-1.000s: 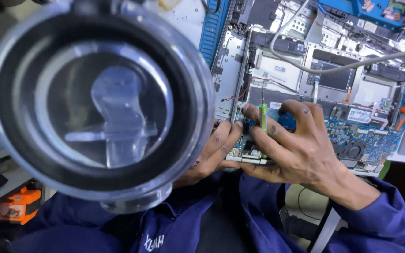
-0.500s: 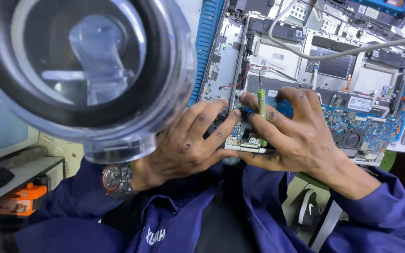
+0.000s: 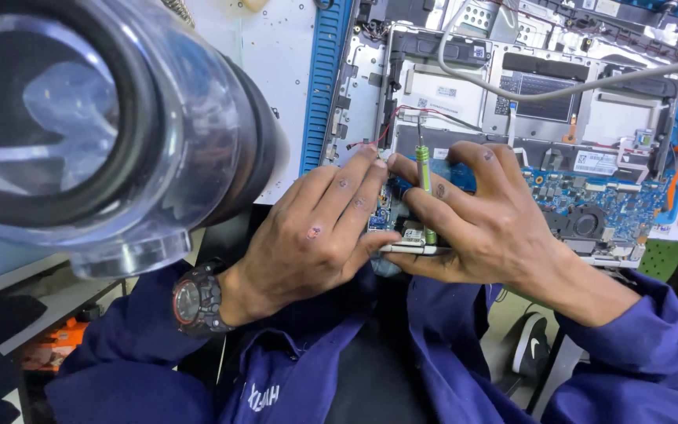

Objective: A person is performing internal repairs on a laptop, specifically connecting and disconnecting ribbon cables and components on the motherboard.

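right hand (image 3: 496,228): grip closed around green screwdriver (image 3: 424,184), tip up | left hand (image 3: 319,228): fingers flat, holding nothing, pressing blue circuit board (image 3: 590,196) edge | board inside opened laptop (image 3: 464,94) on desk (image 3: 268,63)

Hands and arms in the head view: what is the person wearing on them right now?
Both hands are bare, no gloves. The left hand has a chunky black wristwatch with a round dial and dark strap on the wrist. The right hand shows no watch or rings. Both arms are in long dark blue work sleeves, loose and creased, reaching to the wrists.
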